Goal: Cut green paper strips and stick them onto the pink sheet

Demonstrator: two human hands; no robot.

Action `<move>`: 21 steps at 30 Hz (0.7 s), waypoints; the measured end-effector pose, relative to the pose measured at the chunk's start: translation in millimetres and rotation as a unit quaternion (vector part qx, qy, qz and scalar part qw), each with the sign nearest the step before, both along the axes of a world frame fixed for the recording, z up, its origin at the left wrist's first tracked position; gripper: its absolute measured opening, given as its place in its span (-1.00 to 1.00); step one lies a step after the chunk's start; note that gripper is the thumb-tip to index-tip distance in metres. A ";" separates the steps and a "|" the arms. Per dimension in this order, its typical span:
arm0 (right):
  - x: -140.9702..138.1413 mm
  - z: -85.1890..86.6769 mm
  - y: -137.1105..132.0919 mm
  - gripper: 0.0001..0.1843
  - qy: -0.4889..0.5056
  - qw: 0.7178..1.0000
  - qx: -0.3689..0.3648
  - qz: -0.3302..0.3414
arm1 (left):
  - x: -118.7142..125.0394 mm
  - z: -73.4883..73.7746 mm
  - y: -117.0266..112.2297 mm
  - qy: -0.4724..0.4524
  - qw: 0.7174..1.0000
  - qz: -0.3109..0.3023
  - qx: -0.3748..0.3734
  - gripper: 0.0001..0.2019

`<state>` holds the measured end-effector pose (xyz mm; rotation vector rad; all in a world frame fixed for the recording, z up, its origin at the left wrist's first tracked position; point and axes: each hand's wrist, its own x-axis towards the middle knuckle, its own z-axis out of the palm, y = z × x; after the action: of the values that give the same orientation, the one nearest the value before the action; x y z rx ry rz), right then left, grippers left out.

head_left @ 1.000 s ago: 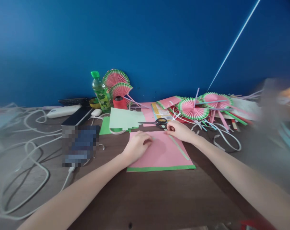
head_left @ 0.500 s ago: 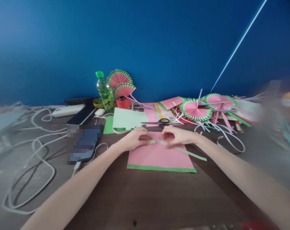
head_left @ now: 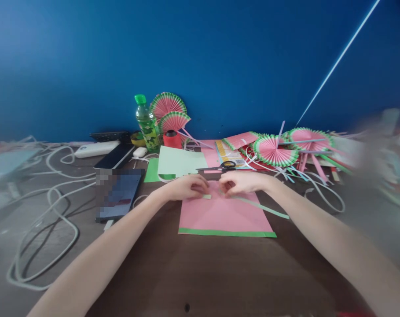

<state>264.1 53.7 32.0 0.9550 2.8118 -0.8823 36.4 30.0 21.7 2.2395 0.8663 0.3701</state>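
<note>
A pink paper sheet (head_left: pixel 219 215) with a green band along its near edge lies flat on the brown table. Over its far left part, my left hand (head_left: pixel 189 187) has its fingers curled together on a short pale green paper piece (head_left: pixel 207 197), whose end pokes out beside the fingertips. Across from it, my right hand (head_left: pixel 241 182) pinches a long pale green paper strip (head_left: pixel 269 209), which trails right past the sheet's edge. The strip's other end is mostly hidden by the right fingers. A narrow gap separates the two hands.
Behind the hands lie black scissors (head_left: pixel 228 166) and a pale green sheet (head_left: pixel 181 162). Folded pink-and-green paper fans (head_left: pixel 275 149) are piled at right. At left are a phone (head_left: pixel 122 193), white cables (head_left: pixel 49 229), a power bank (head_left: pixel 97 149) and a green-capped bottle (head_left: pixel 147 125).
My right fingers have moved left along the long strip, covering its near end. The short piece shows less at my left fingertips. The whole view has shifted slightly.
</note>
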 end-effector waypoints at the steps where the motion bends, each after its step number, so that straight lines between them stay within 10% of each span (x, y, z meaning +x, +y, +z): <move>1: -1.2 -1.0 -0.9 -0.90 0.010 1.000 0.003 0.005 | -0.6 -0.7 1.8 0.003 1.000 -0.002 0.004 -0.84; 21: -4.8 -3.9 1.1 -0.76 -0.010 0.997 -0.069 0.017 | 4.5 -2.8 -5.6 0.062 0.998 0.009 0.026 -0.89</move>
<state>259.3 54.9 28.2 0.8906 2.7002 -1.0401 40.9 24.5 18.9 2.3248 0.9511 0.2661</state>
